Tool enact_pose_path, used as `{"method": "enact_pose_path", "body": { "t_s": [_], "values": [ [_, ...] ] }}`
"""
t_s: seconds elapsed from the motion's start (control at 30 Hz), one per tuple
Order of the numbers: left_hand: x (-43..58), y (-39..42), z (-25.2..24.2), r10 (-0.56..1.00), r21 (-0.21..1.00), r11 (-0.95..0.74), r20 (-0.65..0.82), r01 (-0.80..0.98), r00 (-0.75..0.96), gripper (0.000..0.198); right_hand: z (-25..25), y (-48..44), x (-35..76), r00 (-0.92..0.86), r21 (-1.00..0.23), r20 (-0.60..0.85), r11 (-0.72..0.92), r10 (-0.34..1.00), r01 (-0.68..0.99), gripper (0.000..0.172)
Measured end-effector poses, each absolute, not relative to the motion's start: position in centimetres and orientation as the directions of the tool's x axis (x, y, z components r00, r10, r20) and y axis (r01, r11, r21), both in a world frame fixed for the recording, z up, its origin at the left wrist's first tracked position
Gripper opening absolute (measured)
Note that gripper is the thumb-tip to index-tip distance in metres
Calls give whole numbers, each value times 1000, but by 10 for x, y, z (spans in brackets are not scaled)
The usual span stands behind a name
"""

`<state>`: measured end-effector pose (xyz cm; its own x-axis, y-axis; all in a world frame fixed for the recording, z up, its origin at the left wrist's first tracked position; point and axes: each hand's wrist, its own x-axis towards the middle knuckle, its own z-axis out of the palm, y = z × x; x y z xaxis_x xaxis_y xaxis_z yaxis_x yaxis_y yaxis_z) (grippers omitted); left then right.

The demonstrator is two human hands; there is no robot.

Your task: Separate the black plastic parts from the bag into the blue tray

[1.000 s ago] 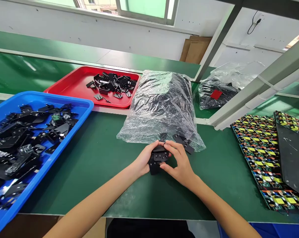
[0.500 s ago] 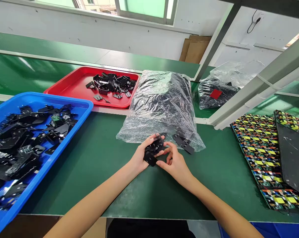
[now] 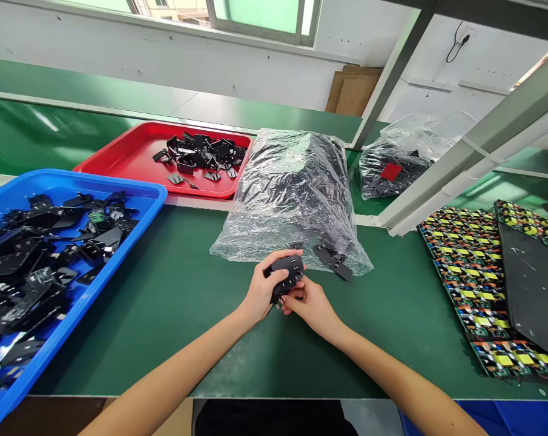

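Above the green table, my left hand (image 3: 260,287) is closed around a black plastic part (image 3: 288,270) with a rounded top and small slots along its edge. The thumb presses on its face. My right hand (image 3: 312,306) is closed at the lower end of the same part, with thumb and fingers pinched together. Small shiny metal bits show at those fingertips, too small to make out. Just beyond my hands, loose black plastic pieces (image 3: 335,261) lie at the mouth of a clear plastic bag (image 3: 296,188) filled with black parts.
A blue tray (image 3: 146,188) heaped with black parts stands at left, and a red tray (image 3: 119,151) with black pieces behind it. At right lie circuit board panels (image 3: 459,272) under a black sheet (image 3: 532,284). Another bag (image 3: 392,169) sits behind a metal post (image 3: 478,139).
The black part has turned over in my left hand, so its smooth, slotted face now shows. My right fingers have moved slightly down and closed in at its lower end.
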<state>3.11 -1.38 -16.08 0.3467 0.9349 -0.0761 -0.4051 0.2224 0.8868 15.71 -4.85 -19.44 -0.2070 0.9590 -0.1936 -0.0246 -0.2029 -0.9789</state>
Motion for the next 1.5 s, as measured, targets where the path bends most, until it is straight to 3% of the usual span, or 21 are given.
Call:
{"method": "enact_pose_path", "body": {
  "t_s": [0.3, 0.43, 0.6, 0.77, 0.87, 0.93, 1.03, 1.13, 1.2, 1.33, 1.43, 1.5],
  "values": [
    [32, -13, -159, 944, 844, 223, -62, -488, 324, 36, -196, -48, 159, -231, -971, -209, -229, 950, -66, 21],
    [32, -13, -160, 907, 741, 386, -195, -550, 373, 39, -198, -48, 158, -193, -955, -216, -248, 957, -163, 26],
    [30, -5, -164, 846, 522, 530, -383, -669, 372, 34, -199, -46, 159, -93, -941, -198, -216, 976, -261, 36],
    [28, -3, -165, 799, 473, 586, -475, -658, 370, 32, -194, -46, 161, 16, -954, -131, -122, 991, -275, 41],
    [32, -6, -162, 784, 438, 607, -467, -663, 410, 36, -191, -50, 161, 65, -990, -34, -25, 997, -139, 33],
    [35, -9, -161, 769, 392, 622, -469, -678, 435, 38, -189, -53, 161, 71, -993, 100, 95, 992, 75, 25],
    [39, -14, -161, 728, 327, 666, -480, -670, 490, 35, -189, -55, 162, -7, -865, 340, 316, 940, 391, 23],
    [41, -20, -165, 653, 272, 732, -542, -624, 529, 27, -189, -52, 165, -95, -678, 529, 487, 843, 551, 28],
    [42, -23, -167, 589, 236, 763, -636, -601, 498, 20, -189, -49, 167, -136, -560, 601, 536, 788, 631, 28],
    [45, -29, -164, 487, 163, 784, -761, -599, 430, 32, -183, -49, 171, -166, -422, 666, 551, 727, 720, 24],
    [47, -33, -158, 480, 137, 786, -750, -603, 455, 29, -177, -53, 171, -212, -387, 697, 608, 685, 693, 26],
    [48, -36, -155, 498, 133, 788, -712, -602, 494, 28, -173, -55, 170, -279, -328, 723, 669, 632, 667, 38]
  ]
}}
